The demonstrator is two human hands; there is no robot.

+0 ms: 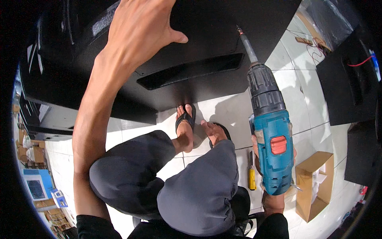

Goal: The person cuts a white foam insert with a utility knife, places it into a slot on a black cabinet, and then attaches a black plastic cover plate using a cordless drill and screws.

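A teal and black cordless drill (273, 131) with a red patch on top is in my right hand (256, 149), whose fingers are mostly hidden behind its body. Its long bit (247, 46) points up and away, the tip at or close to a large black box (207, 24); contact is hard to tell. A long dark slot (191, 71) is cut into the box's face. My left hand (141, 28) lies against the box at upper left, thumb stretched out, with the fingertips beyond the picture's edge.
A yellow-handled cutter (252, 179) lies on the white tiled floor (310, 95) by my right knee. An opened cardboard box (304, 191) stands right of the drill. More black panels (346, 79) are at right; a blue and white unit (38, 187) is at far left.
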